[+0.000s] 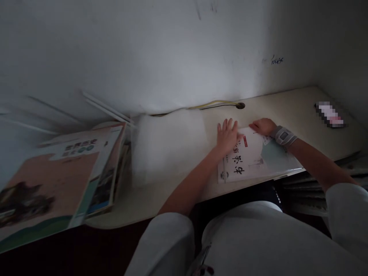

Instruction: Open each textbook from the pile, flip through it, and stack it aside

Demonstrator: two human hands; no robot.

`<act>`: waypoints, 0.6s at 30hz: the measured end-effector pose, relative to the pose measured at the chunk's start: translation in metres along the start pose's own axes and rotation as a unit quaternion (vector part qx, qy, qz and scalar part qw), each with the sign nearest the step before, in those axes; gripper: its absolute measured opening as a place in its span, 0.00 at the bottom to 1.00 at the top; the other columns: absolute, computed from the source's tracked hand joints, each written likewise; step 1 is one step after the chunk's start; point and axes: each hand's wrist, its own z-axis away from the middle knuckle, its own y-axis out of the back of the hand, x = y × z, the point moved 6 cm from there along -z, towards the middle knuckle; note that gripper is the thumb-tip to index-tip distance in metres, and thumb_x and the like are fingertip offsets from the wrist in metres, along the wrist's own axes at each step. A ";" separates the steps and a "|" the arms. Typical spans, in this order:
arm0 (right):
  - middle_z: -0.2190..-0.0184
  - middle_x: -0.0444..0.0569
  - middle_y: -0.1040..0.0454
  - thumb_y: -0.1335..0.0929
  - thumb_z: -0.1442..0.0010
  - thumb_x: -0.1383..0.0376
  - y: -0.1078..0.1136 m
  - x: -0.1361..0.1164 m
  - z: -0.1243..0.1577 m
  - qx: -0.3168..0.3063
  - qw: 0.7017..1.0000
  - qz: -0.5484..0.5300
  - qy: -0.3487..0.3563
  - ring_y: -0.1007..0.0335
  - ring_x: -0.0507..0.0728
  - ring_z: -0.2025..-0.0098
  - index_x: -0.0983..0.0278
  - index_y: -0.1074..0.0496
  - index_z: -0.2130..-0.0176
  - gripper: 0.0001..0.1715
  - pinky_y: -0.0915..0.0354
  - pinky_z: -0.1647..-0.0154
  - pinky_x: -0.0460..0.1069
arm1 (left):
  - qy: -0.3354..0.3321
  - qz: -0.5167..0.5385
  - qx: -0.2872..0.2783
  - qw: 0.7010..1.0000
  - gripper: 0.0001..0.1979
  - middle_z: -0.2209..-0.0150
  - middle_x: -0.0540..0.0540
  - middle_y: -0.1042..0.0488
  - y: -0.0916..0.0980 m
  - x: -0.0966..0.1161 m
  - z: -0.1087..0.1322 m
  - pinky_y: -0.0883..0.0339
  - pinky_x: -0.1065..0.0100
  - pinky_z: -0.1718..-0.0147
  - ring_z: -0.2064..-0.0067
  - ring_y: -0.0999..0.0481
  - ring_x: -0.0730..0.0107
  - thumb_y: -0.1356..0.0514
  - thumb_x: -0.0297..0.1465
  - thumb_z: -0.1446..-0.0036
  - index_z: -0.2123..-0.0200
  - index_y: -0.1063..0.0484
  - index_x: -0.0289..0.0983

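A calligraphy workbook [244, 159] with black Chinese characters and a pale green patch on its cover lies on the desk in front of me. Its surface shines near the lower edge like clear plastic. My left hand [227, 136] rests across the book's upper left part, fingers spread. At the book's top edge is my right hand [263, 125], its fingers curled and pressed together; what they pinch, if anything, is hidden. Left of the book a translucent whitish sheet [169, 147] lies flat, its outline blurred.
A stack of textbooks [57, 168] fills the desk's left end. A phone [330, 114] lies at the far right. A yellow cable [212, 103] runs along the wall into a hole in the desk [161, 207]. Papers [304, 191] are piled below the desktop.
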 end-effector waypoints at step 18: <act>0.37 0.63 0.42 0.46 0.33 0.57 -0.016 -0.036 0.019 0.087 0.989 0.030 0.117 0.47 0.65 0.36 0.71 0.41 0.39 0.30 0.50 0.40 0.60 | -0.129 0.029 -0.068 0.989 0.37 0.32 0.35 0.50 -0.029 0.064 0.064 0.65 0.38 0.37 0.31 0.58 0.46 0.60 0.53 0.39 0.34 0.49 0.37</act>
